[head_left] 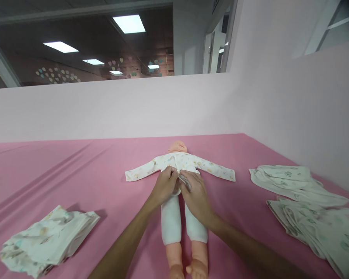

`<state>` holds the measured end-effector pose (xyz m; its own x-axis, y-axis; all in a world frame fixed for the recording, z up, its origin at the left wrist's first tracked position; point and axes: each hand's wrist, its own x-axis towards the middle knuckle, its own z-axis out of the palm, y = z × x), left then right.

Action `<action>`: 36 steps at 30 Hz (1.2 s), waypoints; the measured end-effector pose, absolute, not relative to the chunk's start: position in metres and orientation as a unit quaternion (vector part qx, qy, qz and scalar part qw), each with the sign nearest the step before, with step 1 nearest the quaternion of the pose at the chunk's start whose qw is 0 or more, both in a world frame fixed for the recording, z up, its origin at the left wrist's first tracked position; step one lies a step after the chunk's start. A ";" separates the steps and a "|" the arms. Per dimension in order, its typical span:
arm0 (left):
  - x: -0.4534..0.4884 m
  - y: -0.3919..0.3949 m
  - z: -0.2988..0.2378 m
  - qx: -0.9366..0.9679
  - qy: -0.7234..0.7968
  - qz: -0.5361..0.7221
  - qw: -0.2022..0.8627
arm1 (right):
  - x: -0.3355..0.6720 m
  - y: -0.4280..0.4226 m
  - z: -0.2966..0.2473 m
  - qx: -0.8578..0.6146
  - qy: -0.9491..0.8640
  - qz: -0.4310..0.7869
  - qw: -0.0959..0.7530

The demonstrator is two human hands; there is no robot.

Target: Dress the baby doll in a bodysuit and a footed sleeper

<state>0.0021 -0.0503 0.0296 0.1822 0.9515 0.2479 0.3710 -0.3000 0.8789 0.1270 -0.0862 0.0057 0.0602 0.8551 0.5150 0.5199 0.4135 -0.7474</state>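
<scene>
A baby doll [178, 146] lies on its back with its head away from me and its feet towards me. It wears a white printed baby shirt [174, 159] with the sleeves spread out to both sides. At the shirt's lower front, my left hand [166, 185] pinches the cloth near the middle line. My right hand [195, 192] is closed on the front edge just beside it, where a greyish fold shows between the hands. The fingertips are partly hidden. Below them lie the doll's white upper legs [171, 221] and bare lower legs.
A pink sheet [128, 240] covers the surface. Folded printed cloth [49, 240] lies at the left; two more printed cloth piles, a farther one [291, 180] and a nearer one [322, 228], lie at the right. White walls [119, 108] stand behind and right, with a window [90, 42] above.
</scene>
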 end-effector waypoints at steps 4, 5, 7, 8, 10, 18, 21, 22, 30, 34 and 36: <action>0.003 -0.051 0.030 0.685 0.478 0.419 0.356 | 0.126 -0.086 0.004 -0.525 -0.656 0.156 0.519; 0.003 -0.051 0.030 0.684 0.478 0.418 0.360 | 0.126 -0.085 0.003 -0.528 -0.656 0.155 0.516; 0.004 -0.053 0.031 0.680 0.476 0.418 0.369 | 0.126 -0.085 0.002 -0.532 -0.658 0.153 0.511; 0.004 -0.053 0.031 0.677 0.476 0.419 0.374 | 0.127 -0.084 0.002 -0.531 -0.659 0.155 0.510; 0.005 -0.055 0.031 0.672 0.479 0.420 0.378 | 0.127 -0.084 0.002 -0.527 -0.658 0.163 0.512; 0.004 -0.053 0.030 0.691 0.485 0.439 0.308 | 0.128 -0.086 0.005 -0.509 -0.679 0.168 0.501; 0.003 -0.053 0.029 0.705 0.488 0.434 0.277 | 0.129 -0.085 0.004 -0.512 -0.690 0.151 0.489; 0.003 -0.054 0.030 0.709 0.492 0.431 0.262 | 0.130 -0.084 0.003 -0.514 -0.693 0.141 0.485; -0.025 -0.076 0.057 0.791 0.486 0.280 0.245 | 0.162 -0.062 -0.007 -0.524 -0.713 0.097 0.456; -0.059 -0.096 0.054 0.784 0.489 0.242 0.296 | 0.190 -0.068 -0.024 -0.477 -0.775 0.076 0.407; -0.076 -0.105 0.044 0.754 0.527 0.246 0.306 | 0.201 -0.072 -0.033 -0.463 -0.795 0.068 0.386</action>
<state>-0.0761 -0.1051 0.0445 0.3235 0.9450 0.0488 0.6441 -0.2578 0.7202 0.2005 -0.0719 -0.0325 -0.2723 0.7888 0.5511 0.6835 0.5617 -0.4662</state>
